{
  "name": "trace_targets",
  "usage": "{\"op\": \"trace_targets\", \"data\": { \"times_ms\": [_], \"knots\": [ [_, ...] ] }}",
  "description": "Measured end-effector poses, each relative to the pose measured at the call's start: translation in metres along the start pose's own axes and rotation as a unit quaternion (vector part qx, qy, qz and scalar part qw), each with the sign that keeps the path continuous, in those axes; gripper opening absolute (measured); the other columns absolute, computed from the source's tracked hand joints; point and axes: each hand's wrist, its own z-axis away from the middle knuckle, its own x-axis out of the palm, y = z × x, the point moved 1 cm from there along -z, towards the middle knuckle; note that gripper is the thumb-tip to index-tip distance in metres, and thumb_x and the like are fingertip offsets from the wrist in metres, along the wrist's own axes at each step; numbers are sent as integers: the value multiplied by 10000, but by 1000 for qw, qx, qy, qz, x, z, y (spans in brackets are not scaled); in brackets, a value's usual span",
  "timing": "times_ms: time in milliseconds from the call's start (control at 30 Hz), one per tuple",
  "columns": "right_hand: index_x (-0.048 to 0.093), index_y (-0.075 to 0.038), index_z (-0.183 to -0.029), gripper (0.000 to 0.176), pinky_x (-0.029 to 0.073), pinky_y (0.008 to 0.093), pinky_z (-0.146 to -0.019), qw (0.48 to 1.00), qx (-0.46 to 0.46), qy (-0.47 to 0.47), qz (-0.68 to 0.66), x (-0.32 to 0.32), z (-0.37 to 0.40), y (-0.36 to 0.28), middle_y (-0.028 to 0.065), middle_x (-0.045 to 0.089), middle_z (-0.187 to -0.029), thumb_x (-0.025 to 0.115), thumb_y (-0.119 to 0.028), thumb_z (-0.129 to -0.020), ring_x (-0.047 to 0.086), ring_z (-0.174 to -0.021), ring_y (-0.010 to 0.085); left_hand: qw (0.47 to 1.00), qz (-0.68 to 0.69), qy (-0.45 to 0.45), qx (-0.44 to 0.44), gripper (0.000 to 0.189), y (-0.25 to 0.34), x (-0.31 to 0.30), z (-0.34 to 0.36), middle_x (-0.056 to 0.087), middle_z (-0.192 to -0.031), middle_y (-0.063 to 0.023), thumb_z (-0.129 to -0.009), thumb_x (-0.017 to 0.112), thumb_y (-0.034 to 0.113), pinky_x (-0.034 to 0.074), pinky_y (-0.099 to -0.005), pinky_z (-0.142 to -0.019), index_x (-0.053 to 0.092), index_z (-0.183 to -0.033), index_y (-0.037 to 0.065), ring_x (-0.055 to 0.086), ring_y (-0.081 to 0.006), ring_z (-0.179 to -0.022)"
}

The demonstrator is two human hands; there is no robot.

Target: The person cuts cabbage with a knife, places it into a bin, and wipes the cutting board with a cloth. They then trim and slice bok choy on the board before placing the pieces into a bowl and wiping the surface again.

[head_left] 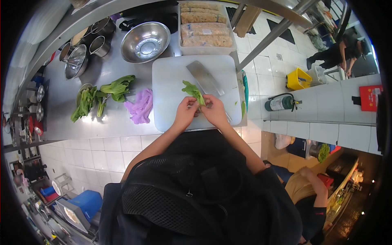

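Observation:
Both my hands meet over the near part of a white cutting board [167, 85]. Between them is a small leafy green [191, 88], its leaves pointing away from me. My left hand [188, 109] pinches it from the left, and my right hand [213, 109] has its fingers closed on it from the right. Just beyond, a cleaver with a wide blade [202, 75] lies flat on the board. Left of the board are a crumpled purple cloth [140, 107] and bunches of leafy greens [118, 87], with more greens [84, 104] further left.
Behind the board stand a steel bowl [145, 43] and a plastic tub of wrapped rolls [206, 30]. Pots [100, 46] sit at the back left. A metal post [261, 45] rises at the right. One person [345, 51] is at the far right, another [306, 188] at the lower right.

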Motion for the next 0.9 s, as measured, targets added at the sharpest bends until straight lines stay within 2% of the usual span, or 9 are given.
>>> {"op": "trace_targets", "data": {
  "times_ms": [33,100,133,300,567,667,733,833,900],
  "knots": [
    [657,2,-1161,306,581,378,-707,1000,-4,-2,3,-5,2,-8,134,683,-1027,743,-85,-881,715,-875,226,998,66,14,0,291,15,1,5,698,-932,-76,-971,682,148,548,-298,-682,655,-1223,5,675,-134,-781],
    [646,-15,-1175,268,608,320,-703,944,96,-60,-309,-18,11,-24,67,690,-1002,711,-45,-917,711,-906,163,999,21,6,46,274,37,1,10,690,-919,-56,-957,697,141,542,-289,-672,663,-1192,4,658,-117,-776],
    [646,-15,-1175,268,608,320,-703,946,96,-63,-304,-24,15,-32,67,690,-1002,711,-45,-917,711,-906,163,996,-29,-2,87,257,45,1,13,683,-907,-36,-943,712,134,537,-280,-663,671,-1161,3,641,-101,-770],
    [611,8,-1155,213,648,345,-775,907,71,-33,-414,-35,24,-39,109,688,-1084,654,-2,-947,722,-944,216,995,14,-40,94,198,70,6,22,686,-917,-28,-958,683,133,513,-256,-645,681,-1105,0,604,-79,-751],
    [599,28,-1155,185,648,312,-767,916,0,18,-400,-37,30,-52,112,674,-1102,635,-13,-978,722,-930,195,989,76,-30,127,172,75,12,22,692,-931,-12,-994,634,136,513,-241,-632,684,-1096,6,598,-59,-754],
    [596,31,-1167,191,642,304,-753,915,8,7,-403,-40,31,-55,114,673,-1104,632,-21,-986,721,-923,188,989,115,-48,76,172,81,8,23,686,-930,-4,-990,641,144,518,-247,-631,687,-1108,27,602,-64,-759],
    [595,33,-1174,195,640,301,-746,912,21,-4,-409,-40,30,-55,114,674,-1103,630,-26,-992,720,-922,184,981,166,-97,-39,181,89,4,25,677,-938,0,-984,652,153,524,-257,-655,681,-1127,46,605,-72,-795],
    [588,26,-1223,230,637,300,-740,923,8,-5,-386,-41,29,-54,119,676,-1095,617,-52,-1010,714,-909,175,956,216,-180,-83,230,82,-2,21,673,-975,0,-970,676,171,531,-271,-695,661,-1169,57,609,-84,-844],
    [610,-8,-1263,253,633,287,-715,929,-18,25,-368,-42,28,-55,108,666,-1127,617,-54,-1014,707,-909,167,961,211,-166,-69,251,81,0,22,672,-991,-3,-966,685,175,532,-275,-712,653,-1186,58,612,-93,-864]
  ]
}}
